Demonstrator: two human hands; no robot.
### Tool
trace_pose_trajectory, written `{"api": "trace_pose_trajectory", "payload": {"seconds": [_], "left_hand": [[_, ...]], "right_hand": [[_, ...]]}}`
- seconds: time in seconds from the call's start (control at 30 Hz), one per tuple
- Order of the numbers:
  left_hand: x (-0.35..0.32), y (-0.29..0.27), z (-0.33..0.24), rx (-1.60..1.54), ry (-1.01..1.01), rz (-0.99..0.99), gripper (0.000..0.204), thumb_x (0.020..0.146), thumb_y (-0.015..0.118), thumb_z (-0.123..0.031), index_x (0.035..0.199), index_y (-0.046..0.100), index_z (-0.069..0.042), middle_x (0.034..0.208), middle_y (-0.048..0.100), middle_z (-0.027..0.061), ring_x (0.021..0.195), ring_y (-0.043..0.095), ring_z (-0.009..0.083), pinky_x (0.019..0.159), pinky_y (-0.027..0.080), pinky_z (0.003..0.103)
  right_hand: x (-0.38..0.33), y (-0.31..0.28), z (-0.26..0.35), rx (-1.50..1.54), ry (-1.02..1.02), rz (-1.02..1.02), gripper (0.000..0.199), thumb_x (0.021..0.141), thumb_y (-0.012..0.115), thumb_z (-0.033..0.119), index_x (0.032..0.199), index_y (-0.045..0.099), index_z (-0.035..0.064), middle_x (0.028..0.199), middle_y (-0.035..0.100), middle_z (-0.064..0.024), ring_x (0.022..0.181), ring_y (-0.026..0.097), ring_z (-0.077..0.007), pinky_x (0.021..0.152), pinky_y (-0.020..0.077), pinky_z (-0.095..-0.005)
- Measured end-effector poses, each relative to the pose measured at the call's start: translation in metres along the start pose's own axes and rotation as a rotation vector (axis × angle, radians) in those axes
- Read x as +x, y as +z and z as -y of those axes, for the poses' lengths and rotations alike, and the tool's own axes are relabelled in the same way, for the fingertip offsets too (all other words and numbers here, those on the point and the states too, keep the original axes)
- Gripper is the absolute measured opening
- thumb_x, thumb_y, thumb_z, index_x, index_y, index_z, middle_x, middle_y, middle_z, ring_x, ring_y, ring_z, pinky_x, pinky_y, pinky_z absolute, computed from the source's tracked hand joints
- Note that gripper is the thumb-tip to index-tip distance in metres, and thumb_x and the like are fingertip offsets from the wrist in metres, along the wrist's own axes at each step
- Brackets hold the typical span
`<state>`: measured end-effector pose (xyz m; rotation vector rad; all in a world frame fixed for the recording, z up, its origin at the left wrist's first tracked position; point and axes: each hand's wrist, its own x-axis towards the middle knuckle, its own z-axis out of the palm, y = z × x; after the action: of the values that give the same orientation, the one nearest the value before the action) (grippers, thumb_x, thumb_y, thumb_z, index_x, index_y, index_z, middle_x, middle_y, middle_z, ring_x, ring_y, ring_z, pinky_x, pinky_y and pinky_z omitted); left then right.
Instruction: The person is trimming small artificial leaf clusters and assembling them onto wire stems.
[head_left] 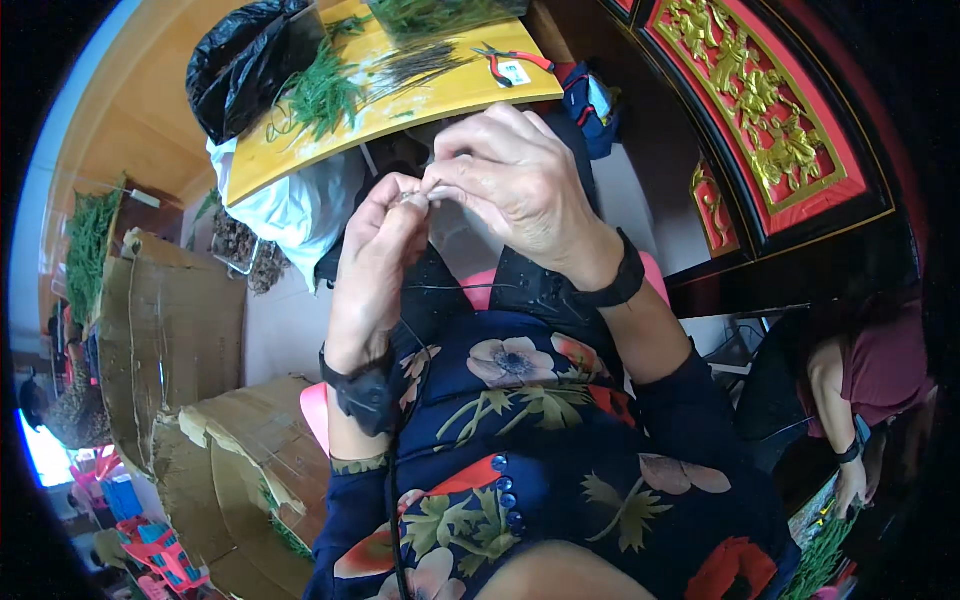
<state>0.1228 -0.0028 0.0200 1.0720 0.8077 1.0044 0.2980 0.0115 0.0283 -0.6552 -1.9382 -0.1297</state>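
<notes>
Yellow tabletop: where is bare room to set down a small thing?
Free on the yellow tabletop: the strip between the thin dark stems and the near edge, left of the red-handled pliers; also the near-left corner, before the feathery green sprigs. Crowded: the far left, with the black plastic bag, and the far edge, with greenery.

Pliers (497,57) on table (455,92), beyond hands (525,185)

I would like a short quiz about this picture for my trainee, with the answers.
1. True or false: the pliers on the yellow table are blue-handled.
2. What is just left of the loose green sprigs there: (a) a black bag, (b) a red bowl, (c) a white cup?
3. Are the left hand and the right hand close together or far apart?

Key: 1. False, red-handled. 2. a. 3. Close together.
</notes>
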Motion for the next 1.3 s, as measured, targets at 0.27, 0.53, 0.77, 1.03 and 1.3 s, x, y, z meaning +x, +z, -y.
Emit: {"api": "trace_pose_trajectory", "payload": {"seconds": [0.27,0.53,0.77,1.03,1.3], "left_hand": [[0.0,0.019,0.003,1.136,0.589,-0.318,0.013,0.091,0.054,-0.013,0.094,0.05,-0.001,0.068,0.047,0.0048,0.061,0.045,0.0111,0.055,0.038,0.028],[-0.001,0.001,-0.007,0.108,0.058,-0.032,0.013,0.093,0.05,-0.02,0.092,0.054,-0.007,0.066,0.036,-0.0082,0.056,0.028,0.0016,0.049,0.021,0.019],[0.004,-0.009,-0.008,-0.137,-0.068,0.168,0.015,0.092,0.048,-0.019,0.093,0.054,-0.005,0.062,0.029,-0.0095,0.051,0.022,0.0015,0.046,0.015,0.019],[0.005,-0.012,-0.009,-0.224,-0.198,0.314,0.012,0.088,0.049,-0.014,0.09,0.055,-0.004,0.059,0.029,-0.0095,0.048,0.022,0.0011,0.043,0.015,0.019],[0.002,-0.01,-0.015,-0.159,-0.196,0.272,0.008,0.087,0.053,-0.015,0.085,0.052,-0.007,0.062,0.035,-0.0085,0.048,0.025,0.0013,0.044,0.016,0.019]], "right_hand": [[-0.012,0.005,0.001,0.042,0.332,0.056,0.012,0.077,0.068,0.007,0.088,0.067,0.0033,0.079,0.062,-0.0061,0.069,0.057,-0.0201,0.063,0.0457,-0.0304],[0.006,-0.021,-0.004,0.445,0.322,0.2,0.04,0.073,0.073,0.005,0.112,0.062,0.0057,0.089,0.06,-0.0051,0.073,0.052,-0.0137,0.068,0.0453,-0.0255],[0.006,-0.018,-0.013,0.424,0.241,0.273,0.033,0.073,0.072,0.003,0.105,0.065,0.004,0.095,0.059,-0.0062,0.084,0.058,-0.0169,0.07,0.0458,-0.026],[0.012,-0.024,-0.002,0.51,0.28,0.3,0.024,0.072,0.072,0.002,0.095,0.068,0.0051,0.095,0.057,-0.0065,0.081,0.058,-0.0171,0.07,0.0463,-0.0279],[0.02,-0.029,0.008,0.119,0.03,0.249,0.022,0.071,0.072,0.009,0.092,0.067,0.0093,0.096,0.056,-0.0041,0.072,0.054,-0.0172,0.065,0.0432,-0.0295]]}}
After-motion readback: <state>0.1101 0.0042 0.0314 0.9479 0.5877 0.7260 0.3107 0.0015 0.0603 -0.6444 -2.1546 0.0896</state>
